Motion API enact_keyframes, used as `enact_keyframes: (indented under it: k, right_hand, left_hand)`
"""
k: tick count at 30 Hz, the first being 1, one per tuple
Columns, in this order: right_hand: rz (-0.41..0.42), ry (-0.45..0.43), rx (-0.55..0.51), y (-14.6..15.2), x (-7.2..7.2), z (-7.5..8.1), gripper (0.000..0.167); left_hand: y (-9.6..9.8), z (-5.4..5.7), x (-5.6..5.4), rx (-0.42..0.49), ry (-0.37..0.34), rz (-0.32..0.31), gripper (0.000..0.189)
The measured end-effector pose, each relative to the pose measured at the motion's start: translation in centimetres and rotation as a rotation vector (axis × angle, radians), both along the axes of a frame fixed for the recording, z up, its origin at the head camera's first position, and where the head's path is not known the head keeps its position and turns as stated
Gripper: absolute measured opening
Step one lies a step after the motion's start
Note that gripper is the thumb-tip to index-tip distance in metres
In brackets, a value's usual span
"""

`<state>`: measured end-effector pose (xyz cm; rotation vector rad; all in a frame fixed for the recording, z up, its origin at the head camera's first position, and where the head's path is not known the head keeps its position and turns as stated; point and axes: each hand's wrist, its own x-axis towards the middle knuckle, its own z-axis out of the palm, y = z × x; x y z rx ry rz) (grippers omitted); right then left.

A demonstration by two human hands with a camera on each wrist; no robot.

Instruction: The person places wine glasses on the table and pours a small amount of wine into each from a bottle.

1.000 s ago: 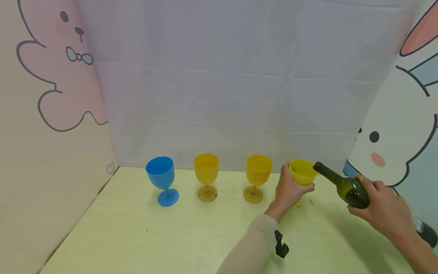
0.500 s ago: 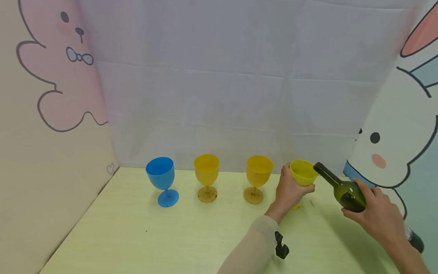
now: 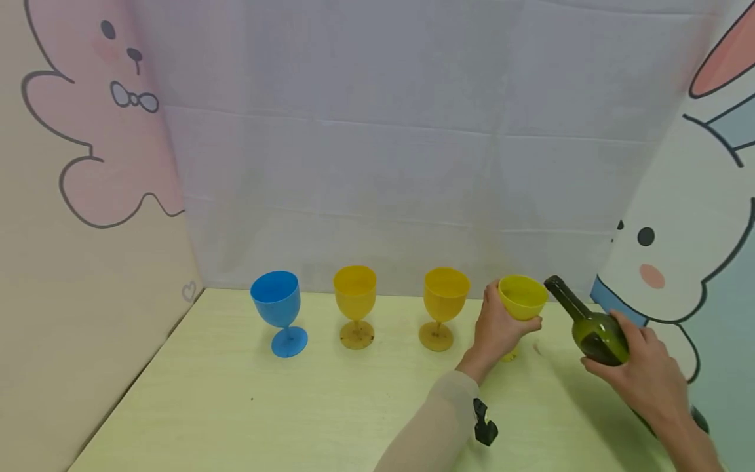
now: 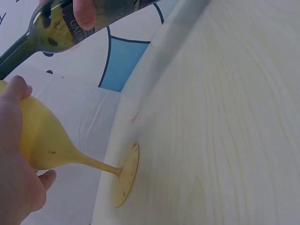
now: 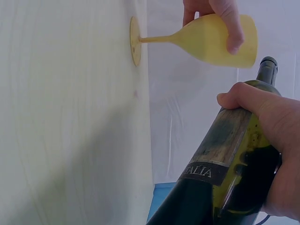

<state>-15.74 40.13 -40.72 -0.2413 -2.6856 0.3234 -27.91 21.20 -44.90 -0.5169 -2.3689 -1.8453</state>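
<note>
A yellow goblet (image 3: 525,298) stands upright at the right end of a row of goblets. My left hand (image 3: 498,328) grips its bowl from the left, thumb and fingers curled round it; the foot (image 4: 125,180) rests on the table. My right hand (image 3: 643,373) holds a dark green wine bottle (image 3: 596,334) round its body, tilted with the neck up and to the left. The bottle's mouth (image 3: 553,282) is beside the goblet's right rim, slightly above it. Some dark liquid (image 5: 253,173) shows through the glass in the right wrist view.
Left of the held goblet stand two orange-yellow goblets, one nearer (image 3: 446,295) and one farther (image 3: 355,295), then a blue goblet (image 3: 276,298). A white cloth (image 3: 354,164) hangs behind the pale wooden table (image 3: 265,419). Walls with cartoon animals flank both sides.
The right hand and the bottle's body have shifted left and a little down. The bottle's mouth has drawn slightly right, off the goblet's rim. The left hand and goblet have stayed put.
</note>
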Motion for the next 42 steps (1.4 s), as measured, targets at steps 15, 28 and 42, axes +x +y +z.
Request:
enact_keyframes:
  k: [15, 28, 42]
  right_hand:
    - [-0.014, 0.085, -0.161, -2.6, -0.3, 0.1, 0.104]
    - [-0.062, 0.219, -0.363, -4.2, 0.0, 0.6, 0.100]
    - [-0.067, 0.271, -0.527, -4.9, -0.4, 0.9, 0.098]
  left_hand:
    - [0.0, -0.2, 0.2, -0.003, -0.010, -0.002, 0.092]
    - [0.2, -0.4, 0.2, -0.004, -0.001, -0.003, 0.092]
    - [-0.2, -0.2, -0.2, -0.011, 0.004, -0.019, 0.093]
